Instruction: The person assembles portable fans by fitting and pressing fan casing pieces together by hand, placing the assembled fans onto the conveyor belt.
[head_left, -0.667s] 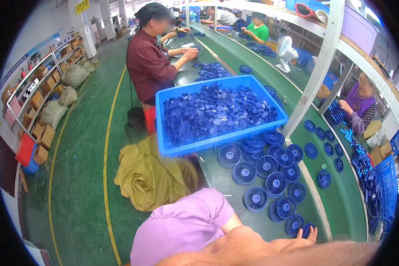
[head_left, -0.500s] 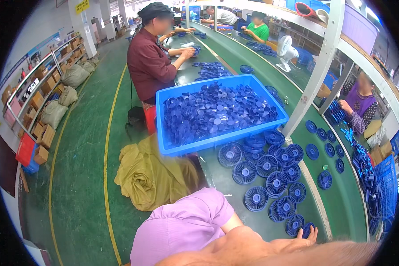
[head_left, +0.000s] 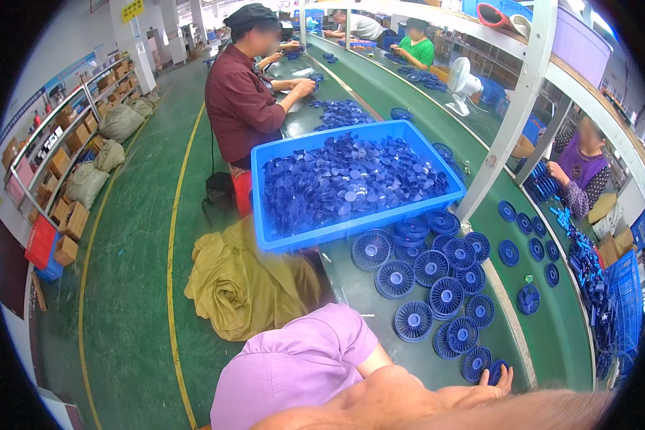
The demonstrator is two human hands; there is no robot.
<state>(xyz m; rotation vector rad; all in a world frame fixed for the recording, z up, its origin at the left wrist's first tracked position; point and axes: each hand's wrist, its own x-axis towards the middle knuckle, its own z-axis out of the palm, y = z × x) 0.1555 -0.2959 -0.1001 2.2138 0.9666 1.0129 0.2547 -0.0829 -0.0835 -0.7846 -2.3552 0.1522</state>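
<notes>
At the lower right, my left hand (head_left: 502, 378) has its fingers around the rim of a round blue slotted grille (head_left: 497, 371). The palm and most of the forearm are hidden behind the blurred skin along the lower edge. My lilac sleeve (head_left: 301, 358) lies left of that arm. Several more round blue grilles (head_left: 446, 295) lie on the green worktop (head_left: 380, 337) beside and beyond this hand, some stacked or overlapping. My right hand does not show.
A blue tray (head_left: 261, 208) full of small blue discs stands on the worktop. Beyond a pale divider, a green belt (head_left: 480, 279) carries more grilles. A white post (head_left: 509, 122) rises beside it. Olive cloth (head_left: 229, 279) bulges left of the worktop. Co-workers sit along the line.
The grilles on the belt have shifted a little nearer and to the right. My left hand stays at the same grille. The far co-workers' hands have moved slightly.
</notes>
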